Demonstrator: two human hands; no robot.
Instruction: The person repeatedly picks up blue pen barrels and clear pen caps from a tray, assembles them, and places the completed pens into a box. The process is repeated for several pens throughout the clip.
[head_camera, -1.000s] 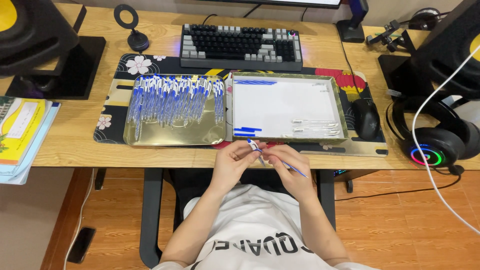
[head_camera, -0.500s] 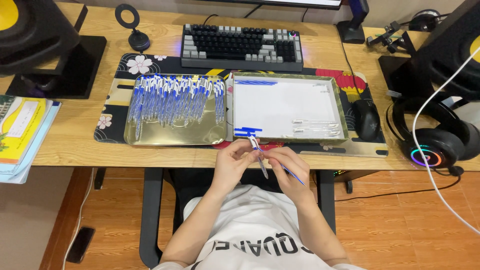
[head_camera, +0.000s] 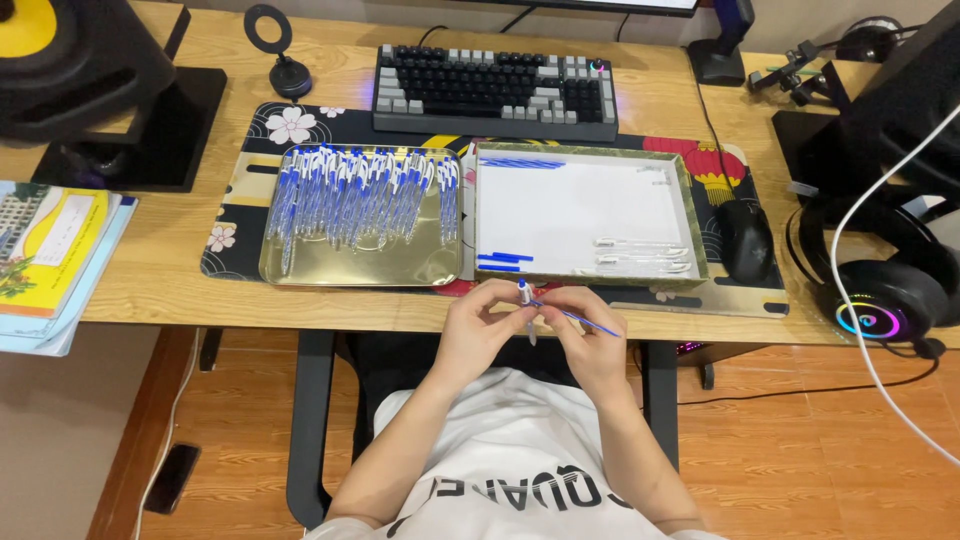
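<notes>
My left hand (head_camera: 482, 322) holds a clear pen barrel with a blue cap (head_camera: 526, 305), upright, just below the desk's front edge. My right hand (head_camera: 583, 328) pinches a thin blue ink refill (head_camera: 582, 320) that slants out to the right, its end near the barrel. A gold tray (head_camera: 360, 262) on the left holds several assembled blue pens (head_camera: 360, 195). A white-lined box lid (head_camera: 585, 212) on the right holds blue refills along its top and lower left, and clear barrels (head_camera: 640, 256) at its lower right.
A keyboard (head_camera: 495, 90) sits behind the trays on a patterned desk mat (head_camera: 235, 200). A black mouse (head_camera: 745, 240) and a headset (head_camera: 885, 300) lie to the right. Books (head_camera: 45, 260) lie at the left, a black speaker (head_camera: 90, 75) behind them.
The right hand has drawn the blue refill further out to the right of the barrel. The left hand stays in place with the barrel upright.
</notes>
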